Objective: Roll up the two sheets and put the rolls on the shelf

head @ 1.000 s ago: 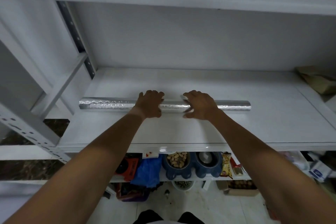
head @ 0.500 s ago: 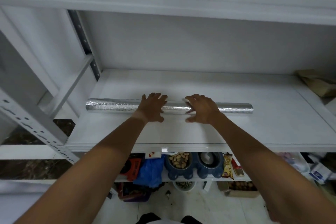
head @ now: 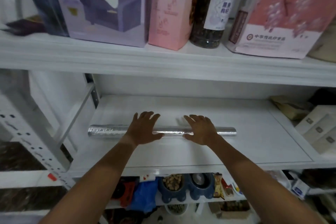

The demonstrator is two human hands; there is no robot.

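A long silver foil roll [head: 107, 131] lies left to right on the white shelf [head: 245, 132]. My left hand [head: 144, 129] rests flat over the roll's middle-left, fingers spread and pointing toward the back. My right hand [head: 200, 129] lies flat over the middle-right part in the same way. Neither hand is curled around the roll. The stretch of roll under both palms is hidden. Only one roll is in view.
The shelf above carries a purple box [head: 101, 5], a pink box [head: 171, 7], a dark bottle [head: 211, 9] and a pink bag [head: 283, 12]. Brown and white packages [head: 316, 129] sit at the right end of my shelf. Pet bowls [head: 187, 185] and bags fill the shelf below.
The camera has tilted up, so the upper shelf with its boxes has come into view. Both hands have opened flat on top of the roll, which lies in the same place.
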